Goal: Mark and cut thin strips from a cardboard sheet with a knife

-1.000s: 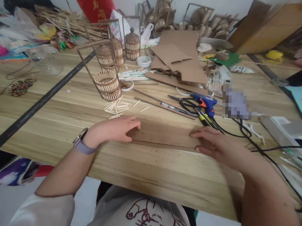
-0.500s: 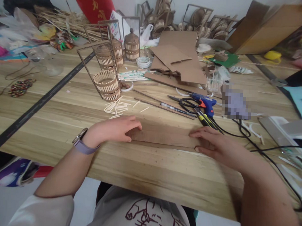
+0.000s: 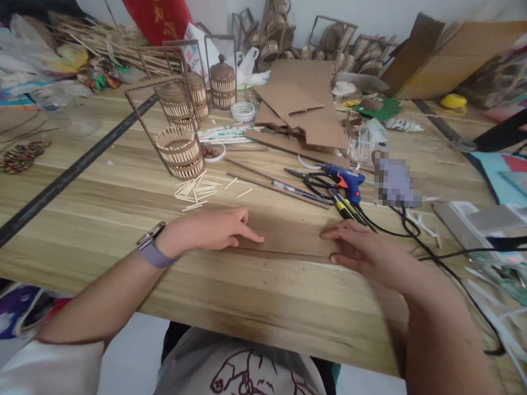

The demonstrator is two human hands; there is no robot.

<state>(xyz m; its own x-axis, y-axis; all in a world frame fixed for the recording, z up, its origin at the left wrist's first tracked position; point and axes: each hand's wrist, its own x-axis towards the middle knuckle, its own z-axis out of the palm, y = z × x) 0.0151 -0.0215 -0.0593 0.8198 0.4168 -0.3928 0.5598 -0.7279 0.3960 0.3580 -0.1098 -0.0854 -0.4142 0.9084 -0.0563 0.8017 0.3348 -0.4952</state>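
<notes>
A long brown cardboard strip (image 3: pixel 288 239) lies flat near the front of the wooden table. At its left end is my left hand (image 3: pixel 214 227), the index finger stretched out along the cardboard and the thumb by the near edge. The other fingers are curled, and what lies under them is hidden. My right hand (image 3: pixel 361 248) grips the right end, thumb on the near edge and fingers on the far side. Just beyond the left hand are loose pale sticks (image 3: pixel 196 190) and an open-topped stick lantern (image 3: pixel 178 152) with a tall frame handle.
Past the strip lie a pen (image 3: pixel 296 190), black scissors (image 3: pixel 319 182), a blue glue gun (image 3: pixel 347 181) and a yellow-black cutter (image 3: pixel 348 210). Cardboard sheets (image 3: pixel 294 94) and finished lanterns (image 3: pixel 222 85) stand farther back. A black cable (image 3: pixel 452 270) runs down the right side.
My left index finger has straightened and moved right over the cardboard. The right hand keeps its grip. The whole view has shifted slightly.
</notes>
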